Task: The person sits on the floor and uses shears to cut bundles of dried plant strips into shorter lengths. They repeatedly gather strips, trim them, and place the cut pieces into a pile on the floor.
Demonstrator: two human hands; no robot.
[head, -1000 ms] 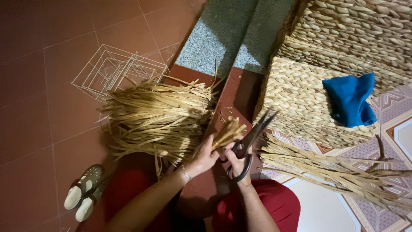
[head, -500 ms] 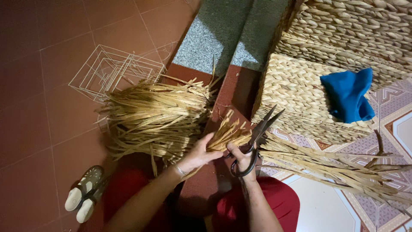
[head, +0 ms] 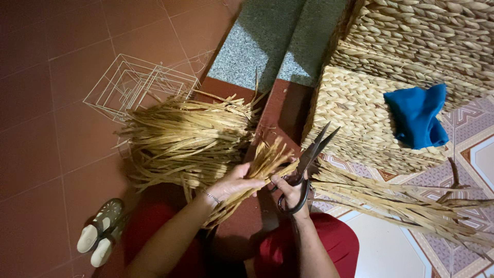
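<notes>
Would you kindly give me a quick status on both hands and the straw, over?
Left hand gripping small bundle of dried straw strips. Right hand holding black scissors, blades open, tips up, beside bundle. Big straw pile left; nothing blocking.

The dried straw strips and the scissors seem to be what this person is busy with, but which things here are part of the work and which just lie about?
In use:
- left hand holding a small bundle of straw strips
- right hand holding black scissors, blades open

Lying about:
- big straw pile
- loose straw strips
- white wire frames
- woven baskets
- blue cloth
- sandals
</notes>
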